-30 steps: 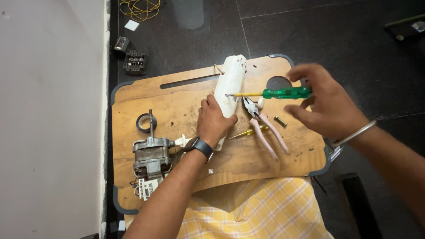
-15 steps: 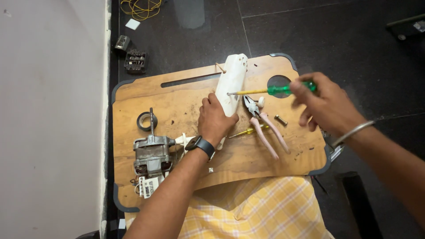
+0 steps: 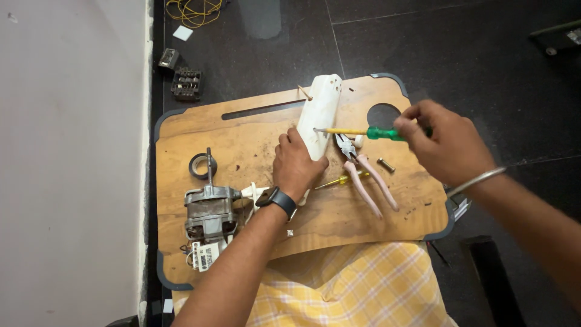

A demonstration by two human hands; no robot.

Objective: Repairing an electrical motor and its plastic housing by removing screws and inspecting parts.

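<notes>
Head view, items listed against the wooden board [image 3: 254, 145] as landmark. Board: brown, rounded corners with dark edging, a slot near its far edge and a round hole at its far right, lying on a dark floor with a yellow checked cloth [image 3: 345, 284] at its near edge. Motor [image 3: 209, 212]: grey metal, shaft pointing away, on the board's near left part. White plastic casing [image 3: 321, 112]: long, rounded, lying on the board's far middle, near end under the left hand. Left hand [image 3: 296, 166]: watch at the wrist, palm down, pressing on the casing's near end, fingers curled over it. Right hand [image 3: 445, 139]: bangle at the wrist, over the board's right side, fingers closed around the green handle of a screwdriver [image 3: 357, 131], whose tip touches the casing's side. Pliers [image 3: 366, 175]: pink handles, lying on the board right of the casing. Tape roll [image 3: 201, 166]: black, just beyond the motor. Bolt [image 3: 385, 165]: small, just right of the pliers.
</notes>
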